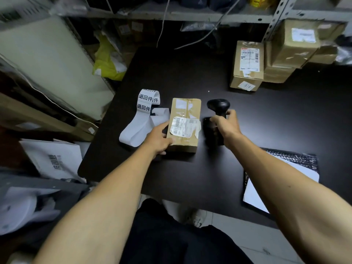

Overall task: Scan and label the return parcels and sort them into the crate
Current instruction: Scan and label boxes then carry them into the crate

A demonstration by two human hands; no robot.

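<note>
A small brown cardboard parcel point(185, 122) with a white barcode label lies in the middle of the black table point(190, 73). My left hand point(159, 139) grips its left side, thumb on the top edge. Just right of the parcel my right hand point(227, 125) grips the handle of a black barcode scanner point(218, 106), whose head points away from me. A strip of white return labels point(144, 115) with black printed characters lies curled left of the parcel.
More taped cardboard parcels point(247, 65) stand at the table's far right, with a taller stack point(297, 46) behind them. A bubble mailer point(282, 178) lies at the near right edge. Shelving, a yellow bag point(108, 60) and white packages point(53, 159) crowd the left side.
</note>
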